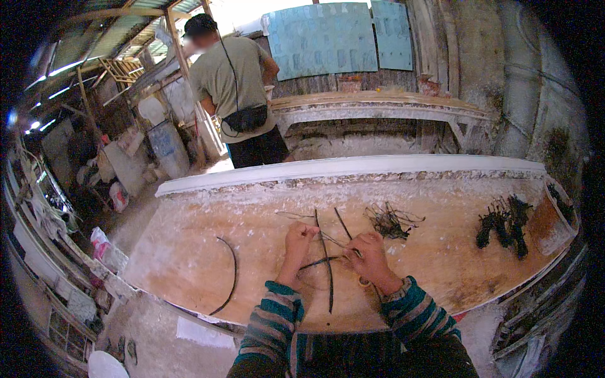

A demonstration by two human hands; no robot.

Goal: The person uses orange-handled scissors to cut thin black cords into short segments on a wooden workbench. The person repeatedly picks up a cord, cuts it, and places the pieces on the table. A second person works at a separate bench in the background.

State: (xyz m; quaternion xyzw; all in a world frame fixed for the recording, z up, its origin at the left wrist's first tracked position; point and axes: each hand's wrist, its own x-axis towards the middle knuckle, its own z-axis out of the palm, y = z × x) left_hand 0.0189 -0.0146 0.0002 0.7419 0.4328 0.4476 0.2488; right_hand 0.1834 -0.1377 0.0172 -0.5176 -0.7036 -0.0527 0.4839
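Over the middle of a pale wooden table (189, 220), my left hand (297, 247) is closed in a pinch. My right hand (370, 255) faces it, fingers also pressed together. Thin grey wire-like strands (333, 240) stretch between the two hands. A long black strip (329, 283) runs upright between them, and a shorter black strip (318, 262) crosses it; whether a hand grips either is unclear. Another short dark strip (341, 220) lies just beyond my right hand. A curved black strip (236, 271) rests to the left. The fingertips are too small to make out.
A tangle of dark wires (389, 222) lies beyond my right hand. Several black bundles (504, 223) sit at the table's right end beside a box-like holder (551, 220). A white raised ledge (353, 166) borders the far side. Behind it, a person (236, 94) stands near a long bench (378, 107).
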